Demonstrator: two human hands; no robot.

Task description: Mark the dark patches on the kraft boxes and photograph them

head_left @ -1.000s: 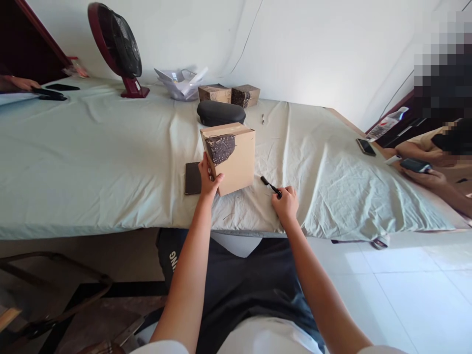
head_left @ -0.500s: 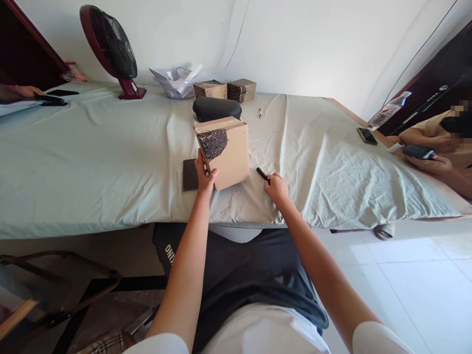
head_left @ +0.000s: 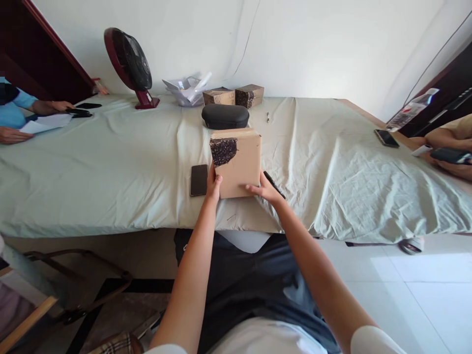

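Note:
A brown cardboard box (head_left: 240, 164) with dark, speckled material showing at its top left corner is tilted up in front of me. My left hand (head_left: 214, 184) grips its left side, thumb on the front face. On the lower right edge, my right hand (head_left: 266, 189) has its thumb across the front; its other fingers are mostly hidden. A slim black pen-like tool (head_left: 275, 185) lies on the cloth just beside my right hand. Left of the box rests a dark phone-like slab (head_left: 199, 180). Behind the box sits a black zip case (head_left: 225, 116).
Two small boxes (head_left: 250, 95), a plastic bag of papers (head_left: 188, 92) and a fan (head_left: 132, 64) stand along the wall. To the right are a phone (head_left: 386, 138) and a bottle (head_left: 412, 110). People sit at both ends of the cloth-covered table (head_left: 140, 162).
My right hand has let go of the black pen-like tool and taken hold of the box's right side. The box has turned to face me more squarely. The view has swung left.

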